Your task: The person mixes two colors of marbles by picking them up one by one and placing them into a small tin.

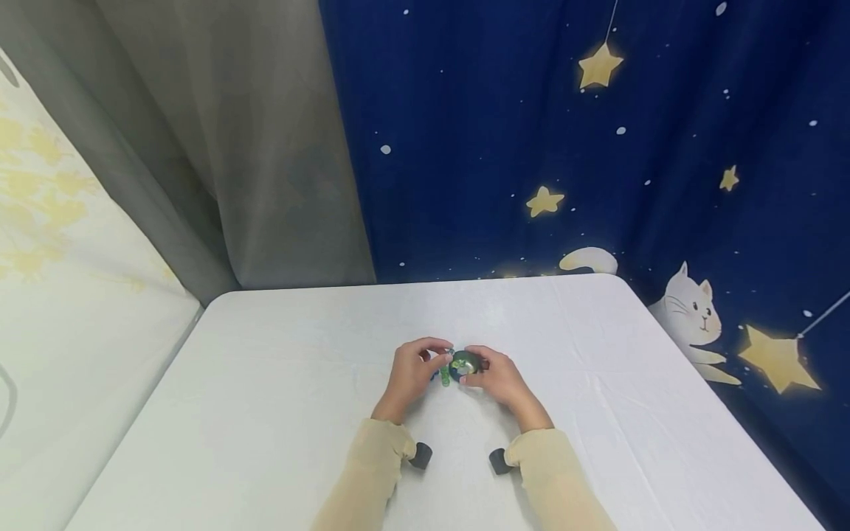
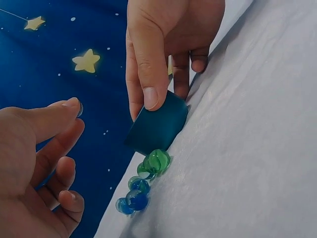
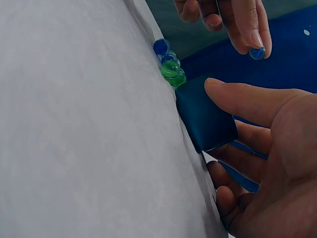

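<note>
My left hand (image 1: 410, 374) is raised just left of a small dark teal cup, pinching a blue glass marble (image 3: 257, 53) between thumb and fingertip. My right hand (image 1: 499, 378) holds the teal cup (image 2: 161, 124) by its side, thumb on the near wall and fingers around the far side. The cup stands upright on the table; from above, some greenish marbles (image 1: 460, 366) show inside it. Beside the cup, a small cluster of loose marbles lies on the cloth, with green ones (image 2: 159, 161) closest to the cup and blue ones (image 2: 136, 199) farther off.
A white cloth covers the table (image 1: 299, 383), its rounded far corners close to the curtains. Behind hang a grey curtain (image 1: 279, 147) and a dark blue curtain (image 1: 465, 147) with stars and a cat. A black wrist device (image 1: 421, 456) sits at the left cuff, another (image 1: 500, 462) at the right.
</note>
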Available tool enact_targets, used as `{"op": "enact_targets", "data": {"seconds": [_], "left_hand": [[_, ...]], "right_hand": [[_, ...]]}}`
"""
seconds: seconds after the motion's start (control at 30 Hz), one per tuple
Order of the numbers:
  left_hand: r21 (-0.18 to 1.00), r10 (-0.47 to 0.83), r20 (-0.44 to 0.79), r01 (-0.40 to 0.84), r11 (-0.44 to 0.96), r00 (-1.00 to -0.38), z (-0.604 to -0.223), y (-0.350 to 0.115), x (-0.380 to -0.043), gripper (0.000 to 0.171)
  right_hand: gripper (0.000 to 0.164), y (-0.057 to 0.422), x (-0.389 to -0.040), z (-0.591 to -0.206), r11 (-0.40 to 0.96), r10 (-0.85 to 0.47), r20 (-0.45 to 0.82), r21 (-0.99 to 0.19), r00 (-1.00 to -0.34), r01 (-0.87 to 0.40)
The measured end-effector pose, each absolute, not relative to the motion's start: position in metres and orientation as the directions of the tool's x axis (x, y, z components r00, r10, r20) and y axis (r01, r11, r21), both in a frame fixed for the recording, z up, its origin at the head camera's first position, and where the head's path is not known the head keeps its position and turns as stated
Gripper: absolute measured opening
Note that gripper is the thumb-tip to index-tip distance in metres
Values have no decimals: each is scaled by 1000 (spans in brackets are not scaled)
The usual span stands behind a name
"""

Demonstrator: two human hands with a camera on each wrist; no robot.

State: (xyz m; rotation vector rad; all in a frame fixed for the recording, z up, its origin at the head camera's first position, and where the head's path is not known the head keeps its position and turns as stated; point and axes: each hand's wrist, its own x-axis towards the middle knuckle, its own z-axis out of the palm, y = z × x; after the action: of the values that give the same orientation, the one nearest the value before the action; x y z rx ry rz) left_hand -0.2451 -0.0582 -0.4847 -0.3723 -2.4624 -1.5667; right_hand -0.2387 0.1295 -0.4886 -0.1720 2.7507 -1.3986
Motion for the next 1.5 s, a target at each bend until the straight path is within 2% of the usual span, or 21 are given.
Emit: {"op": "enact_targets", "data": {"seconds": [0.87,1.23,1.5], "left_hand": [[872,37,289,279,402,-957,-483,-50,-243,14],[864,41,297,286,414,-954,-485,-54,-245,11],[868,55,251,250,429,-966,-481,-61,-246,11]], "right_hand": [[58,130,-240,-489,598,-120,3,-798,-993,-75],[56,130,-240,-491,589,-108,0,-806,-994,-64],[57,129,-240,-489,591,-114,11,-803,-993,-77]]}}
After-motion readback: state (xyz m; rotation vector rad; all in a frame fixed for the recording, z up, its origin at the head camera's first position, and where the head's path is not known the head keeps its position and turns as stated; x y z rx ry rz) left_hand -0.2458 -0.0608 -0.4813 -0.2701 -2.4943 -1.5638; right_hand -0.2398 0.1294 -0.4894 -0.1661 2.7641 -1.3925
